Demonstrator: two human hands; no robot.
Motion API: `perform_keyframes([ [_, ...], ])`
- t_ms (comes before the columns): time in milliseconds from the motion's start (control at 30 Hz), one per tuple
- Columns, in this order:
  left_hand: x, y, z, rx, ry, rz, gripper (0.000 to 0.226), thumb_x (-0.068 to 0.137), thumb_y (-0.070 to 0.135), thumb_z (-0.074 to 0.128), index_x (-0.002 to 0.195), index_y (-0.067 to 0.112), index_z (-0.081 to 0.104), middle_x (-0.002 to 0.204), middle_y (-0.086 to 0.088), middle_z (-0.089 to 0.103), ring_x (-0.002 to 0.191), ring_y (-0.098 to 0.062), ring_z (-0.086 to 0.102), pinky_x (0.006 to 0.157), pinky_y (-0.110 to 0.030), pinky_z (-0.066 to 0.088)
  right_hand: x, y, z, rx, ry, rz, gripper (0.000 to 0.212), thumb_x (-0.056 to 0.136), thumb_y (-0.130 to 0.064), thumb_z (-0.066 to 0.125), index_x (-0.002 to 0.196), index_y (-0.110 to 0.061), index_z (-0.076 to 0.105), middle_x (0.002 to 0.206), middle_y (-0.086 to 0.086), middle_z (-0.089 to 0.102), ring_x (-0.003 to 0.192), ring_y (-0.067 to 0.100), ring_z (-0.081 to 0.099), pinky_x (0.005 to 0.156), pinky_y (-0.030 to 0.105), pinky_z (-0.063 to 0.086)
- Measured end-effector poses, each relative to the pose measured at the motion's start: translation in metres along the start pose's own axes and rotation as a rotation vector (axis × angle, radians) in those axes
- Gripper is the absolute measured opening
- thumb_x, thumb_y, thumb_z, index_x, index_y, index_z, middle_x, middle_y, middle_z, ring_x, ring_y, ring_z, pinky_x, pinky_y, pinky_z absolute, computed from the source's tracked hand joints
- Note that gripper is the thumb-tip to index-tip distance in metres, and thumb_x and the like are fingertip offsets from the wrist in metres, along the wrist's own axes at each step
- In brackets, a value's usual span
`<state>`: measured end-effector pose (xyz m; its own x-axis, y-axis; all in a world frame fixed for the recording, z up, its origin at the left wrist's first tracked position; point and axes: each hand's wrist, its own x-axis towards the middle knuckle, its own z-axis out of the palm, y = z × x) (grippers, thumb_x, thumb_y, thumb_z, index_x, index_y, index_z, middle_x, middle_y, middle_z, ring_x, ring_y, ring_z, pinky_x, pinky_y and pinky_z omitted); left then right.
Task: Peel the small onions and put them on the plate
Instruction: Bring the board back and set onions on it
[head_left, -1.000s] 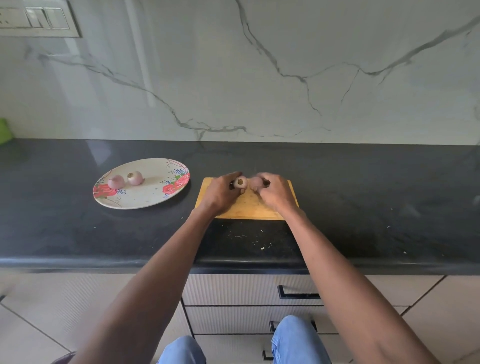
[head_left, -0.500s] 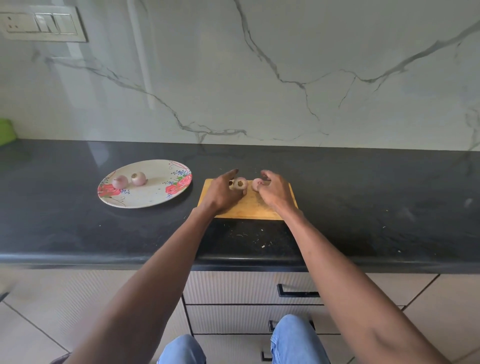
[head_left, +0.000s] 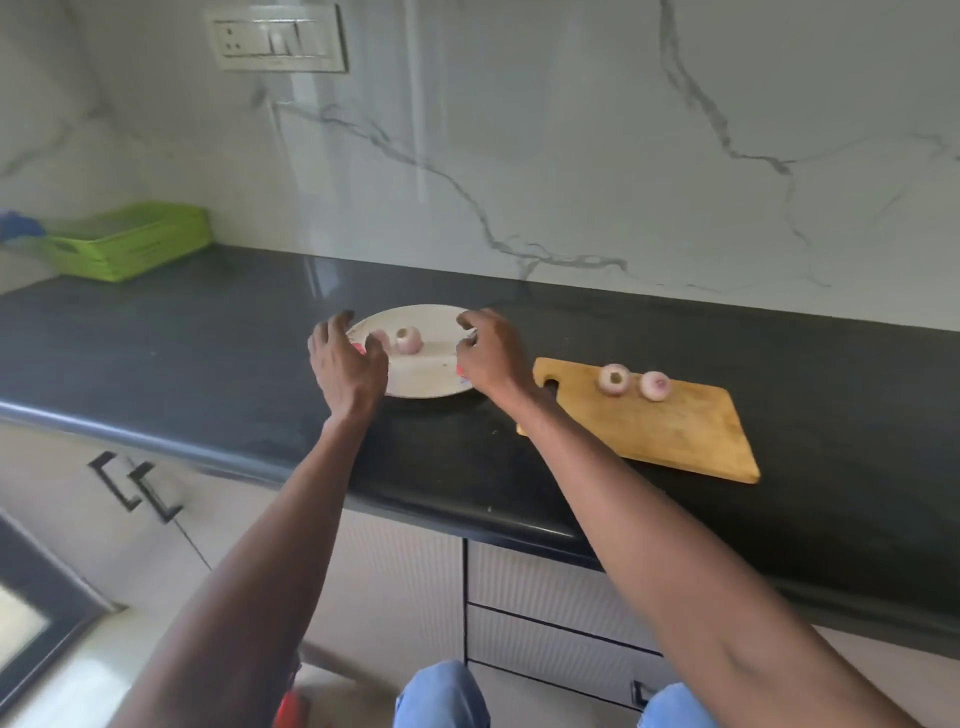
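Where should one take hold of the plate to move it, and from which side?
Best at the plate's thin raised rim, at opposite left and right edges, where the left hand and right hand already are. It lies flat and carries loose onions, so probably keep it level.

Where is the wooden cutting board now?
In the head view, the cutting board lies on the black counter, right of the plate; two small onions rest on it.

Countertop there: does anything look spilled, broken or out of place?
Nothing much. Two onions lie on the cutting board, which sits askew to the counter edge; two hands reach the plate.
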<state>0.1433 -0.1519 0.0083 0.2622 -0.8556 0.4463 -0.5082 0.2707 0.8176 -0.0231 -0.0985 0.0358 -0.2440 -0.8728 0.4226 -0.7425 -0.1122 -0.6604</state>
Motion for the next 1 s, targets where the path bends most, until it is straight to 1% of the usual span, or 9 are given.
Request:
perform_keyframes([
  [100, 0.018, -0.015, -0.001, 0.097, -0.158, 0.001, 0.058, 0.090, 0.019, 0.061, 0.145, 0.011, 0.047, 0.149, -0.012, 0.046, 0.142, -0.030, 0.033, 0.119, -0.039, 0.023, 0.023, -0.012, 0.032, -0.063, -0.152, 0.016, 0.046, 0.090, -0.006, 0.060, 0.136, -0.003, 0.057, 0.140, 0.014, 0.054, 0.129, 0.029, 0.052, 0.104, 0.032, 0.039],
  [167, 0.025, -0.021, 0.005, 0.215, -0.275, 0.008, 0.067, 0.085, 0.019, 0.064, 0.149, 0.012, 0.043, 0.152, -0.012, 0.045, 0.143, -0.030, 0.032, 0.120, -0.038, 0.019, 0.037, -0.015, 0.052, -0.094, -0.228, 0.017, 0.052, 0.093, -0.014, 0.061, 0.143, -0.005, 0.050, 0.145, 0.017, 0.048, 0.135, 0.032, 0.046, 0.110, 0.036, 0.038],
  [233, 0.027, -0.025, 0.009, 0.299, -0.367, 0.015, 0.073, 0.081, 0.020, 0.065, 0.150, 0.015, 0.042, 0.152, -0.009, 0.047, 0.143, -0.030, 0.031, 0.121, -0.041, 0.017, 0.048, -0.016, 0.070, -0.178, -0.294, 0.005, 0.053, 0.096, -0.019, 0.059, 0.147, -0.008, 0.045, 0.147, 0.019, 0.044, 0.135, 0.036, 0.044, 0.110, 0.043, 0.039],
  [333, 0.027, -0.026, 0.012, 0.289, -0.384, 0.012, 0.064, 0.085, 0.024, 0.065, 0.146, 0.019, 0.047, 0.146, -0.008, 0.054, 0.141, -0.029, 0.033, 0.120, -0.043, 0.017, 0.054, -0.012, 0.086, -0.300, -0.336, -0.028, 0.052, 0.096, -0.016, 0.056, 0.147, -0.016, 0.045, 0.144, 0.016, 0.048, 0.130, 0.036, 0.049, 0.104, 0.044, 0.042],
  [467, 0.029, -0.026, 0.012, 0.240, -0.274, -0.006, 0.047, 0.094, 0.021, 0.057, 0.141, 0.019, 0.054, 0.131, -0.015, 0.063, 0.132, -0.032, 0.040, 0.116, -0.039, 0.022, 0.051, -0.008, 0.091, -0.212, -0.216, -0.034, 0.043, 0.093, -0.008, 0.058, 0.136, -0.012, 0.056, 0.128, 0.018, 0.062, 0.118, 0.038, 0.057, 0.091, 0.041, 0.045],
  [633, 0.028, -0.025, 0.008, 0.174, -0.208, -0.048, 0.032, 0.094, 0.021, 0.056, 0.124, 0.010, 0.058, 0.118, -0.015, 0.066, 0.121, -0.034, 0.047, 0.109, -0.042, 0.028, 0.040, -0.012, 0.076, -0.064, -0.103, 0.003, 0.044, 0.092, -0.002, 0.063, 0.135, -0.008, 0.056, 0.131, 0.015, 0.063, 0.120, 0.035, 0.057, 0.093, 0.037, 0.047],
  [767, 0.016, -0.014, -0.001, 0.092, -0.117, 0.106, 0.035, 0.101, 0.023, 0.054, 0.135, 0.015, 0.055, 0.130, -0.014, 0.058, 0.113, -0.030, 0.056, 0.107, -0.046, 0.036, 0.010, -0.010, 0.047, 0.127, 0.027, -0.004, 0.047, 0.094, 0.000, 0.062, 0.139, -0.014, 0.058, 0.138, 0.010, 0.060, 0.121, 0.030, 0.059, 0.099, 0.036, 0.049],
  [900, -0.028, 0.012, 0.006, -0.236, -0.118, 0.131, 0.038, 0.100, 0.013, 0.056, 0.138, 0.018, 0.057, 0.133, -0.012, 0.051, 0.101, -0.024, 0.064, 0.085, -0.024, 0.054, -0.033, 0.012, -0.003, 0.307, 0.153, 0.050, 0.043, 0.094, -0.001, 0.059, 0.134, -0.016, 0.063, 0.126, 0.006, 0.061, 0.101, 0.025, 0.068, 0.076, 0.023, 0.058],
  [1000, -0.080, 0.045, 0.019, -0.596, -0.235, -0.005, 0.034, 0.092, 0.016, 0.063, 0.125, 0.022, 0.061, 0.118, -0.005, 0.063, 0.088, -0.021, 0.073, 0.077, -0.034, 0.062, -0.065, 0.033, -0.044, 0.322, 0.242, 0.072, 0.031, 0.090, -0.016, 0.068, 0.119, -0.025, 0.065, 0.112, 0.000, 0.069, 0.093, 0.023, 0.070, 0.081, 0.041, 0.059],
])
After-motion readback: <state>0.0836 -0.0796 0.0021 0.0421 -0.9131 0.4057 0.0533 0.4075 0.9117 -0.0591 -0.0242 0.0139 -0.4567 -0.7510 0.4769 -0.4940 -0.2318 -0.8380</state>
